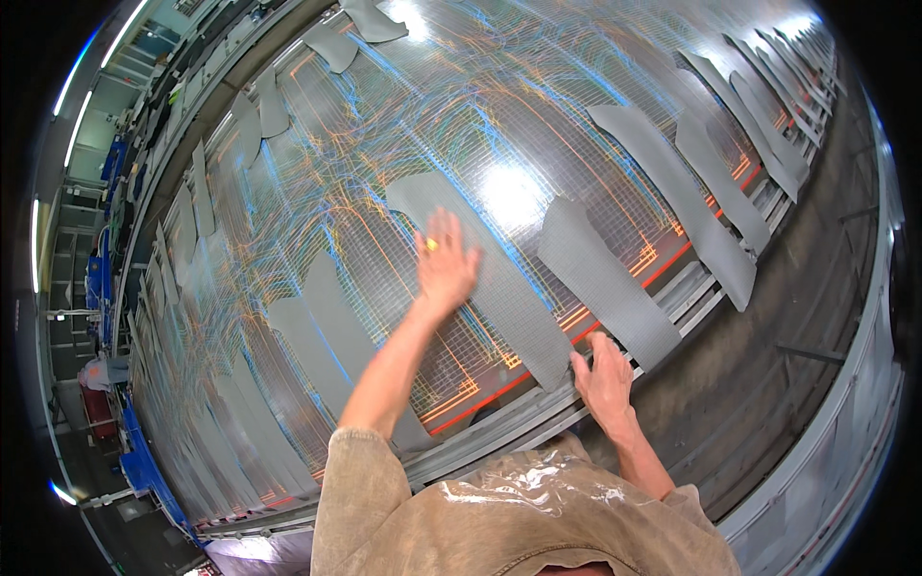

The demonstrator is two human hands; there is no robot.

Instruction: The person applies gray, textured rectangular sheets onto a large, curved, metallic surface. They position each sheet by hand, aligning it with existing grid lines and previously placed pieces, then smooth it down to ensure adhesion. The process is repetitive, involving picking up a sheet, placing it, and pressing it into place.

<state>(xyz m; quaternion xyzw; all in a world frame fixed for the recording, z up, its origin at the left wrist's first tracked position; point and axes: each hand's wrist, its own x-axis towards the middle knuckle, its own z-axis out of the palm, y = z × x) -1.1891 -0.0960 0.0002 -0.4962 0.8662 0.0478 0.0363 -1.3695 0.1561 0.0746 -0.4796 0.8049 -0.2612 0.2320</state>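
Observation:
A long grey sheet piece (504,288) with a fine ribbed texture lies across the wide table in front of me. My left hand (447,264) is laid over its left edge, fingers stretched out and slightly blurred; something small and yellow shows on one finger. At the near table edge, my right hand (605,379) is beside the same piece's lower end, thumb and fingers apart and a little bent. Whether it touches the sheet I cannot tell. Just right of it lies another grey sheet piece (605,274), its near end hanging over the edge.
The table top (375,288) is covered with coloured lines and a grid. Several more grey pieces, such as a long strip (677,192), lie along both sides. A metal rail (499,422) borders the near edge, with a dark floor (730,384) beyond. Bright lamp reflections glare on the surface.

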